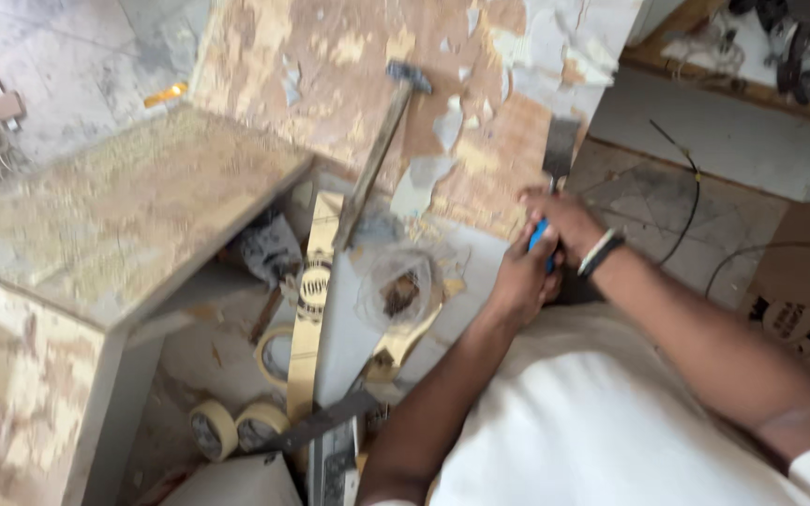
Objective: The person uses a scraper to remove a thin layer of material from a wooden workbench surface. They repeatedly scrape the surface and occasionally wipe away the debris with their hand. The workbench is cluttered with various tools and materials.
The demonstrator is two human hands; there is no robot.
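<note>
Both hands right of centre: left hand (520, 281) and right hand (564, 223) closed on the scraper (555, 178) by its blue handle, blade against the peeling board (349, 84). Likely light, stiff; grip the handle, avoid the blade edge. Hammer (382, 141) lies upper centre.

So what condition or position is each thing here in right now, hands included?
Scraper: gripped by its blue handle, blade against the board.
Left hand: closed around the scraper handle.
Right hand: closed over the handle too, wristband on.
Board: coating mostly peeled, bare patches showing.
Hammer: lying untouched on the board.
Tape rolls: lying on the floor, unused.
Cabinet top: worn, flaking.
</note>
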